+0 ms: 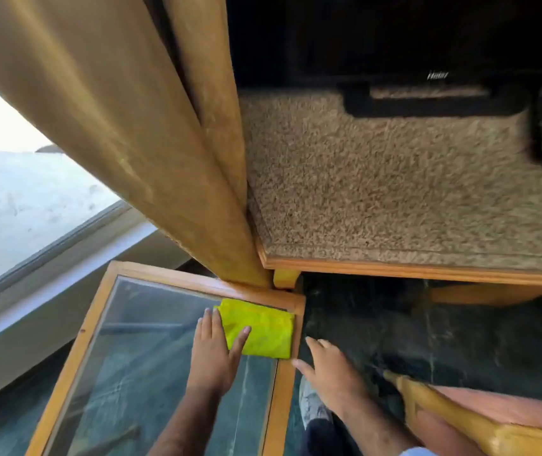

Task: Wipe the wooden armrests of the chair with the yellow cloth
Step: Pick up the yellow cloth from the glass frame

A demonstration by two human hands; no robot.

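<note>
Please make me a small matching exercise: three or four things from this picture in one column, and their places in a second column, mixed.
1. yellow cloth
2. left hand
3. right hand
4. curtain

a. hanging beside the window
b. flat on the cloth's edge
c. corner of the glass table
d. open, at the table's wooden frame

Pairs: 1-c, 2-b, 3-d, 4-a

The cloth [258,327] is lying on the far right corner of the glass-topped table [75,353]. The left hand [213,348] is resting on the glass with its fingers touching the near left part of the cloth. The right hand [325,366] is hovering just to the right of the table's right edge. A curtain [124,120] is hanging behind the table. The chair armrest [454,413] is lying well to the right of the hands, near the viewer.
</note>
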